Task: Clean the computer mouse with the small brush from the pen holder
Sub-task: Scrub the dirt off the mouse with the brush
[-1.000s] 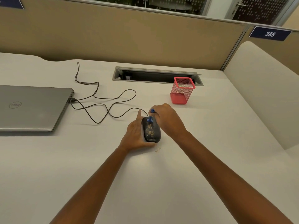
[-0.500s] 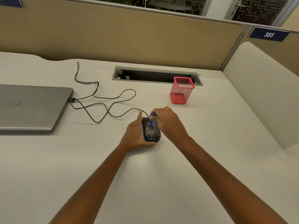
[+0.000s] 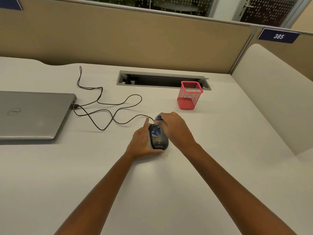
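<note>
A black wired computer mouse (image 3: 160, 140) lies on the white desk, its back speckled with pale crumbs. My left hand (image 3: 141, 141) cups its left side and holds it still, index finger stretched forward. My right hand (image 3: 176, 128) pinches a small blue brush (image 3: 156, 128), whose bristles touch the front half of the mouse. The red mesh pen holder (image 3: 189, 95) stands behind the hands, to the right, and looks empty.
A closed grey laptop (image 3: 33, 114) sits at the left, with the mouse cable (image 3: 108, 106) looping from it across the desk. A cable tray slot (image 3: 160, 80) runs along the back. A few crumbs (image 3: 165, 156) lie beside the mouse. A beige partition rises behind.
The brush has slid back along the top of the mouse toward me. More crumbs lie on the desk by the mouse's near end. My left hand has stayed put.
</note>
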